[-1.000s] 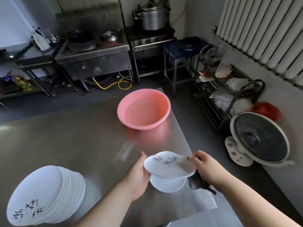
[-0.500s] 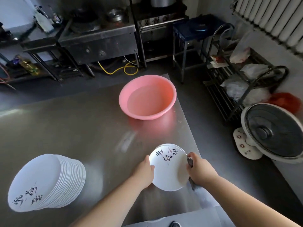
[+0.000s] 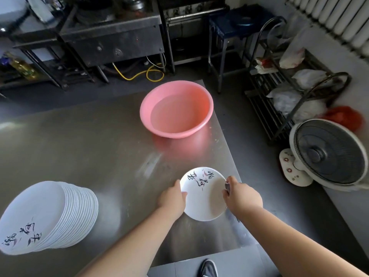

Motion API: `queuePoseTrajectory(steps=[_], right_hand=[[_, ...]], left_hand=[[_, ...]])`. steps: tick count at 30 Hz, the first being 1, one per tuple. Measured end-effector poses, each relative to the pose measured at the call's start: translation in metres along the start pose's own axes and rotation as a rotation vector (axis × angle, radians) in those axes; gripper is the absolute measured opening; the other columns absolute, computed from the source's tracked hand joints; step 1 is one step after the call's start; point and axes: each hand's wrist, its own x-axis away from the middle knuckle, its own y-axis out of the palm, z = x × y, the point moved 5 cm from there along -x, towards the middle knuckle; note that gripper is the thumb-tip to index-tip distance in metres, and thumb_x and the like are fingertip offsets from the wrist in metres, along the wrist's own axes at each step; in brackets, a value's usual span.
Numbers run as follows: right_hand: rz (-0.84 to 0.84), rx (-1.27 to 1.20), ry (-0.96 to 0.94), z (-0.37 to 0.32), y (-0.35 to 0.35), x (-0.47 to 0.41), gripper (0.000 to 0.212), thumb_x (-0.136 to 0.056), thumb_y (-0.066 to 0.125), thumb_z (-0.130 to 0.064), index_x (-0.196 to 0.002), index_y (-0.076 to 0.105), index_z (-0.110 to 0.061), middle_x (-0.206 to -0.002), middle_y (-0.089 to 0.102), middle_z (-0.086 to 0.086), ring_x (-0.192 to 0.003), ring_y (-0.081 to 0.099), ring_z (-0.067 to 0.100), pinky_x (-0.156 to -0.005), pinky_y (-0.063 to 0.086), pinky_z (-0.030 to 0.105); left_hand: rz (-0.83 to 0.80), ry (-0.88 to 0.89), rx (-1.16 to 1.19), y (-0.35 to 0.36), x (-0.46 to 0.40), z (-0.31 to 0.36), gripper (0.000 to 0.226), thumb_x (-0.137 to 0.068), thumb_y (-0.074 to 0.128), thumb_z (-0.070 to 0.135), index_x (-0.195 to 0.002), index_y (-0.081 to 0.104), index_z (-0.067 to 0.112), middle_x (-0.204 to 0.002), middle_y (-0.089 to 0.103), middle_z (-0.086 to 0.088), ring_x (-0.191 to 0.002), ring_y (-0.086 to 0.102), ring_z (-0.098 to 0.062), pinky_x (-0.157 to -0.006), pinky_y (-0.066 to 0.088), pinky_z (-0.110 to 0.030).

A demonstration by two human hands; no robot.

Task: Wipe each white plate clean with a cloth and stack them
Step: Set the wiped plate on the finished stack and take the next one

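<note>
Far left, near edge of the steel table (image 3: 83, 148): a tall stack of white plates (image 3: 50, 216), leaning slightly, fanned toward the right. Top plate carries black brush-style characters at its near rim; the script is not legible enough to transcribe. The stack's left side runs out of view, so its clearance from the table's left edge cannot be judged.

Between the stack and the hands: a broad stretch of bare steel, with a faint smear or reflection near the middle.

Left hand (image 3: 171, 198): fingers curled over the left rim of a single white plate (image 3: 203, 194), gripping it. The plate lies flat near the table's right front corner; whether another plate sits beneath it cannot be told. It bears black brush characters with small pink petal marks on its far half; unreadable.

Right hand (image 3: 241, 196): grips the plate's right rim, with a dark cloth (image 3: 227, 185) pinched between fingers and rim; only a sliver of it shows.

Beyond the plate, a pink basin (image 3: 205, 108) holding water sits close to the table's right and far edges.

The plate's right rim lies just inside the table's right edge. Right of that edge, open floor, then a white fan (image 3: 327, 154) and a wire rack (image 3: 279, 108) with bags.
</note>
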Motion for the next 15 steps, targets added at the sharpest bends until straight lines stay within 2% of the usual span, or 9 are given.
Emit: queuePoseTrajectory(steps=[2, 4, 6, 8, 10, 12, 15], right_hand=[[0.028, 0.062, 0.004, 0.000, -0.007, 0.002, 0.015, -0.099, 0.044, -0.046, -0.100, 0.041, -0.031, -0.072, 0.049, -0.011, -0.057, 0.050, 0.015, -0.049, 0.036, 0.026], [0.056, 0.111, 0.009, 0.000, -0.016, 0.006, 0.022, -0.098, 0.045, -0.051, -0.095, 0.039, -0.030, -0.070, 0.050, -0.010, -0.057, 0.048, 0.014, -0.047, 0.032, 0.026], [0.080, 0.141, 0.012, -0.001, -0.026, 0.011, 0.025, -0.097, 0.044, -0.054, -0.094, 0.040, -0.030, -0.071, 0.051, -0.010, -0.057, 0.049, 0.013, -0.047, 0.031, 0.027], [0.088, 0.156, 0.003, -0.008, -0.034, 0.018, 0.026, -0.097, 0.045, -0.056, -0.095, 0.041, -0.031, -0.072, 0.053, -0.010, -0.059, 0.052, 0.014, -0.047, 0.034, 0.026], [0.094, 0.160, -0.019, -0.023, -0.041, 0.026, 0.028, -0.097, 0.045, -0.059, -0.097, 0.039, -0.032, -0.073, 0.053, -0.011, -0.059, 0.054, 0.014, -0.047, 0.034, 0.026], [0.111, 0.140, -0.044, -0.047, -0.048, 0.034, 0.028, -0.096, 0.043, -0.061, -0.100, 0.039, -0.034, -0.074, 0.053, -0.011, -0.053, 0.051, 0.010, -0.046, 0.033, 0.024], [0.127, 0.072, -0.112, -0.096, -0.055, 0.045, 0.028, -0.095, 0.042, -0.063, -0.104, 0.043, -0.036, -0.075, 0.058, -0.012, -0.050, 0.050, 0.008, -0.045, 0.036, 0.024]], left_hand=[[0.001, 0.006, 0.008, 0.000, -0.001, 0.001, 0.029, -0.107, 0.047, 0.043, -0.125, 0.044, 0.020, -0.114, 0.072, -0.006, -0.101, 0.068, -0.034, -0.075, 0.054, -0.038], [-0.009, 0.015, 0.030, -0.001, -0.001, 0.001, 0.039, -0.107, 0.047, 0.045, -0.137, 0.041, 0.021, -0.122, 0.070, -0.005, -0.105, 0.067, -0.034, -0.079, 0.055, -0.039], [-0.042, 0.041, 0.067, -0.002, 0.002, -0.002, 0.061, -0.107, 0.046, 0.048, -0.158, 0.028, 0.021, -0.139, 0.064, -0.006, -0.118, 0.064, -0.033, -0.086, 0.054, -0.039], [-0.074, 0.090, 0.102, -0.008, 0.009, -0.007, 0.073, -0.107, 0.047, 0.048, -0.166, 0.015, 0.021, -0.148, 0.058, -0.006, -0.128, 0.059, -0.032, -0.096, 0.053, -0.041], [-0.063, 0.135, 0.103, -0.021, 0.019, -0.015, 0.076, -0.106, 0.048, 0.049, -0.168, 0.012, 0.022, -0.141, 0.064, -0.005, -0.125, 0.061, -0.029, -0.099, 0.053, -0.042], [-0.011, 0.150, 0.118, -0.040, 0.032, -0.029, 0.074, -0.104, 0.050, 0.051, -0.167, 0.018, 0.026, -0.130, 0.068, -0.001, -0.117, 0.064, -0.025, -0.097, 0.054, -0.041], [0.094, 0.149, 0.110, -0.078, 0.054, -0.062, 0.061, -0.102, 0.051, 0.055, -0.157, 0.036, 0.033, -0.124, 0.066, 0.008, -0.112, 0.065, -0.020, -0.095, 0.054, -0.037]])
